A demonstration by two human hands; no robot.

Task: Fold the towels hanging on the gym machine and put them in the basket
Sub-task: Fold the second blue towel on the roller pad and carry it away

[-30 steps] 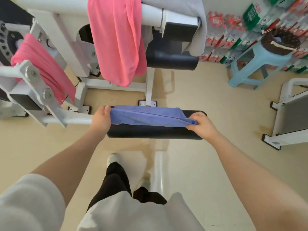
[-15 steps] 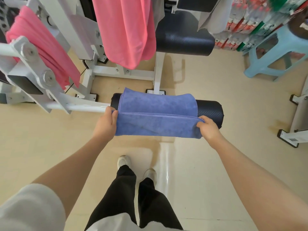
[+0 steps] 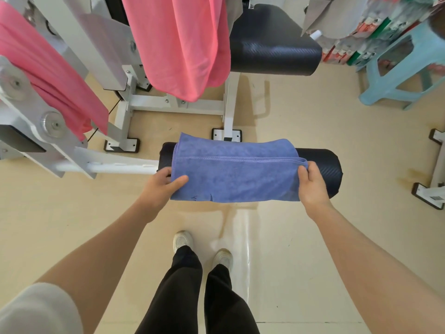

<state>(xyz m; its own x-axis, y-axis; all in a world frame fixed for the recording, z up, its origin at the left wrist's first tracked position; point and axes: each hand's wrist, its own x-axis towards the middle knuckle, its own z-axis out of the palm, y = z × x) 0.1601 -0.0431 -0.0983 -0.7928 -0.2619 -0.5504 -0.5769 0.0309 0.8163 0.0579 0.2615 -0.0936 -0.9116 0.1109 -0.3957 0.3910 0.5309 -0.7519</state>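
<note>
Plainly the job is in its early stretch: from the head view, only the blue towel (image 3: pixel 236 172) is being folded, doubled over the black roller pad (image 3: pixel 322 169) of the gym machine (image 3: pixel 72 150), and no basket is in sight. Two pink towels — one (image 3: pixel 180 42) hanging from the upper bar, another (image 3: pixel 48 75) draped on the left arm of the frame — and a grey towel (image 3: pixel 334 18) at the top right corner are untouched, so most of the work remains, I'd say. The left hand (image 3: pixel 160 186) pinches the towel's left edge, thumb on top; the right hand (image 3: pixel 313 184) grips the right edge, fingers curled round the layers. The cloth spans between the two grips, resting on the pad.
</note>
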